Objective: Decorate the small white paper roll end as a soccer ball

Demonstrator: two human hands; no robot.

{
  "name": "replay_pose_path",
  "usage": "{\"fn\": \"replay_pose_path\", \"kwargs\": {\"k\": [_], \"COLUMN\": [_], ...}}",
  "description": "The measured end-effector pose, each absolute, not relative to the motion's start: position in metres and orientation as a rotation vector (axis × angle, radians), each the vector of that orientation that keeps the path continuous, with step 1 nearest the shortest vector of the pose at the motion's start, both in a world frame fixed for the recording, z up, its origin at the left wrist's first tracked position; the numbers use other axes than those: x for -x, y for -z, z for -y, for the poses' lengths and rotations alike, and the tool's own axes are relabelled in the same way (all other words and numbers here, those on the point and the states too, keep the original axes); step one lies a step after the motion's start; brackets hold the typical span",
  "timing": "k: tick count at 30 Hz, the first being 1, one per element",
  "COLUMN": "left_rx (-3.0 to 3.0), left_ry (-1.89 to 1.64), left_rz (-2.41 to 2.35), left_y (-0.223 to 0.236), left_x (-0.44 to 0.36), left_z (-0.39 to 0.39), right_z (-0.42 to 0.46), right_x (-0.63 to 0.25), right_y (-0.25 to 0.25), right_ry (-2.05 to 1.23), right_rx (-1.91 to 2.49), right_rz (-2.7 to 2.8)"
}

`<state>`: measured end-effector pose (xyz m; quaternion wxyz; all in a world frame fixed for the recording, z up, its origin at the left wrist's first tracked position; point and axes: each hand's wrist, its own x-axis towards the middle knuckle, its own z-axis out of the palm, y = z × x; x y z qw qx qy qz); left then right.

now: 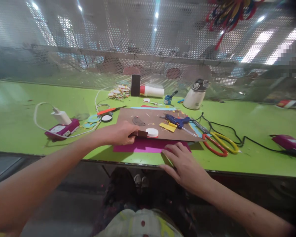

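My left hand (123, 133) is closed on a small dark brown strip (142, 133) by the near edge of a brown sheet of card (123, 115). Touching or very near the strip's tip is a round white disc (152, 132) with a red rim. My right hand (181, 161), fingers apart, lies at the edge of a pink sheet (148, 146) under the brown card. On the card lie a blue glue gun (178, 120), a yellow piece (168, 127), a dark protractor-like half circle (138, 121) and small scraps.
Scissors (220, 143) with red and yellow handles lie right of the card. Purple power strips (62, 129) sit at both sides, with cords running over the green table (19, 115). Behind are a blue jar (167, 100), a white bottle (194, 96) and an orange cutter (106, 111).
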<state>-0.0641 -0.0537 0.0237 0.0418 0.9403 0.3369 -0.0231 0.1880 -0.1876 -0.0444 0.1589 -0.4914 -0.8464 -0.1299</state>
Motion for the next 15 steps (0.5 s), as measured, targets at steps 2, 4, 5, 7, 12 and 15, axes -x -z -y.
{"fn": "replay_pose_path", "kwargs": {"k": [2,4,5,7,12,15], "left_rx": [-2.869,-2.874,-2.875,-2.870,-2.874,-2.887], "left_ry": [0.057,0.044,0.035,0.015,0.019,0.042], "left_rz": [-1.017,-1.003,-0.997,-0.989,-1.008,-1.017], "left_y": [-0.020,-0.018,-0.017,-0.015,-0.013,-0.013], "left_x": [0.065,0.066,0.067,0.068,0.068,0.067], "left_z": [0.054,0.054,0.054,0.053,0.055,0.058], "right_z": [0.186,0.184,0.182,0.177,0.159,0.156], "right_x": [-0.190,-0.190,-0.188,-0.182,-0.162,-0.157], "right_y": [0.034,0.021,0.015,0.004,-0.004,0.000], "right_ry": [0.460,0.542,0.545,0.529,0.455,0.479], "right_rx": [1.425,1.506,1.548,1.581,1.627,1.624], "right_rz": [2.431,2.543,2.633,2.806,2.973,2.949]}}
